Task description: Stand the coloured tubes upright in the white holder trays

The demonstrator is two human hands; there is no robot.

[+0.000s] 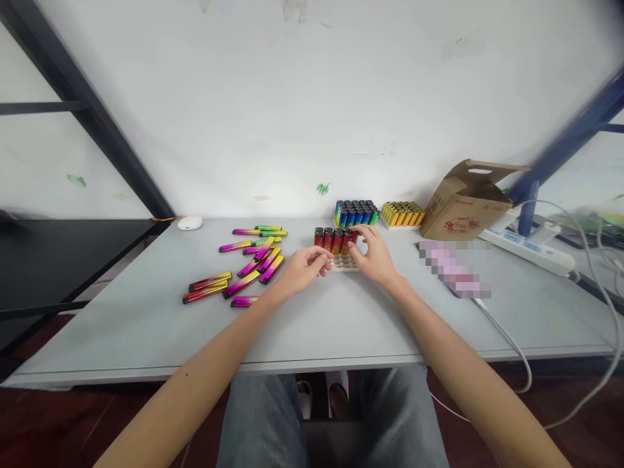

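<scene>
Red lighters point(335, 242) stand upright in rows at the back of a pale tray with holes point(347, 265). The tray's front holes are bare. My left hand point(306, 270) is at the tray's front left corner, thumb and fingers pinched together; whatever they hold is too small to make out. At the right end of the red rows, my right hand point(373, 252) has its index finger at the top of a lighter and its thumb lower on the front. To the left lies a loose scatter of shiny purple-and-yellow lighters point(242, 284), with red-and-gold lighters point(205, 292) nearest the left.
Behind the red rows stand blue-green lighters point(357, 213) and a tray of yellow lighters point(402, 214). An open cardboard box point(455, 211), a blurred pink phone-like item point(452, 268) with a white cable, and a power strip point(531, 250) are on the right. A white earbud case point(190, 223) sits back left.
</scene>
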